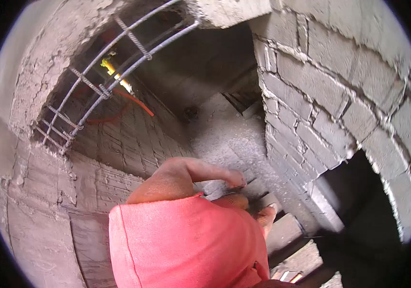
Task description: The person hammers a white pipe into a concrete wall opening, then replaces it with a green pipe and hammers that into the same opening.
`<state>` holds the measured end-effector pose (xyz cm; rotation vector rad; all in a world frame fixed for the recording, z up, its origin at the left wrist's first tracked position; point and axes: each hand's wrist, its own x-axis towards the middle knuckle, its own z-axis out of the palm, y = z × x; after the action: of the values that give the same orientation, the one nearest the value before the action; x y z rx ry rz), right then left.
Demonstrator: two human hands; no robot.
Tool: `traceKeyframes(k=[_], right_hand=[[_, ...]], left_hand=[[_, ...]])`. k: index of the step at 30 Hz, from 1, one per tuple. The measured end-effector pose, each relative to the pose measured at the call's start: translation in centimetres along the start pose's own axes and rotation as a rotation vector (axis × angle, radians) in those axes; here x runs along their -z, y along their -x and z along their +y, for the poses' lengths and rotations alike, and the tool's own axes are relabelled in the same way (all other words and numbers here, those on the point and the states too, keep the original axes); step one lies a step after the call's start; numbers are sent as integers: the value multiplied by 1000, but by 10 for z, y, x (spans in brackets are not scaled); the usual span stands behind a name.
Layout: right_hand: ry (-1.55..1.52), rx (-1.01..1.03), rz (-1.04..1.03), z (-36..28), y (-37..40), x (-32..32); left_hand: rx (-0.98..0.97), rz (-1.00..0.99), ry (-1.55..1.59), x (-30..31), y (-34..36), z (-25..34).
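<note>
My left arm comes out of a pinkish-red short sleeve (155,221) and bends at the elbow. At its end my left hand (236,179) hangs low over the dusty floor, with its fingers curled. Whatever may be in those fingers is hidden. Just below the hand lie grey, dust-covered blocks (256,188). Nearer to me is what looks like a bare foot (266,218), partly covered by the shirt. My right hand does not show.
On the right rises a block wall (340,72) with rough mortar joints and a dark opening low down. Bare rebar (104,91) crosses a gap in the concrete at upper left. An orange hose or cable (140,103) hangs behind it. Broken slabs (301,261) lie at lower right.
</note>
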<state>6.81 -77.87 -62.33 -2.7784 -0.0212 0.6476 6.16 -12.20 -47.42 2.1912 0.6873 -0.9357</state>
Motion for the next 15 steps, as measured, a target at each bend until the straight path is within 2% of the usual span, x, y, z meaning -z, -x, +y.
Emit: traceKeyframes(k=[3, 6, 8, 9, 11, 12, 13, 14, 15], right_hand=[[-92, 95, -84, -48, 12, 59], [-200, 220, -150, -104, 14, 124], [-288, 320, -177, -152, 10, 162], [-336, 369, -184, -173, 5, 180], [-443, 486, -157, -224, -18, 216], [-497, 563, -121, -255, -39, 233], [-539, 600, -97, -280, -44, 250], [-492, 723, 21, -310, -62, 253], [-450, 724, 149, -343, -79, 249]], left_hand=[[-95, -10, 126, -10, 9, -9], [-104, 40, 50, -20, 21, 0], [-484, 301, -243, -41, 8, -15], [-483, 316, -238, -35, 26, -1], [-350, 360, 246, -16, 88, 54], [-352, 366, 251, -15, 91, 60], [-393, 399, 384, -16, 88, 69], [-432, 429, 516, -16, 89, 78], [-499, 529, 493, -3, 104, 93]])
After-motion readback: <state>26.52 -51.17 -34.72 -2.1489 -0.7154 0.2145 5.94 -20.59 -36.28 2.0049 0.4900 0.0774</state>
